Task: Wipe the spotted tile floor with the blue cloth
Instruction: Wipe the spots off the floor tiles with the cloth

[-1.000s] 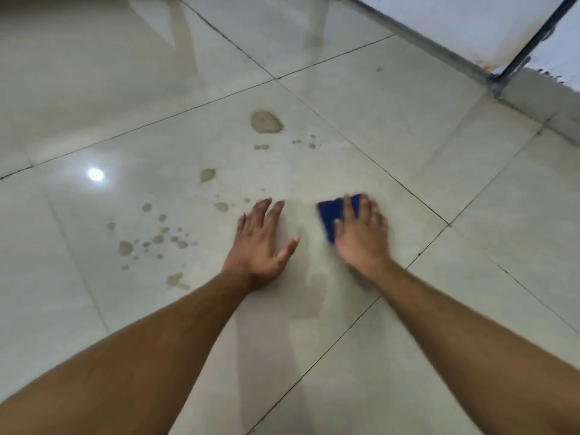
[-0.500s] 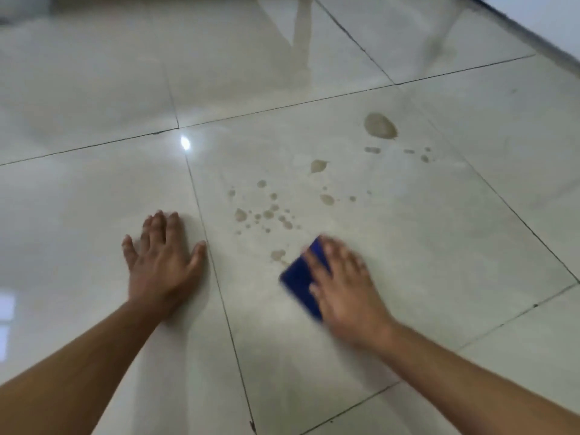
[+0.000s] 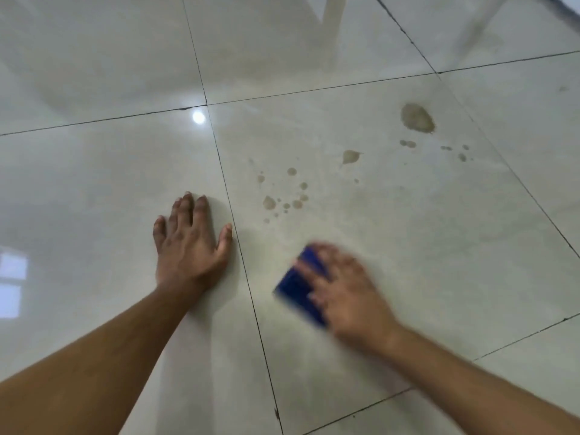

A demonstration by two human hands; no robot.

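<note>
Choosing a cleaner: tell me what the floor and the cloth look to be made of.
Floor: probably glazed ceramic or porcelain tile, glossy; it mirrors a lamp and shows dark grout lines. Cloth: looks like soft blue fabric, matte, flattened under the right hand; motion blur hides its weave.
</note>
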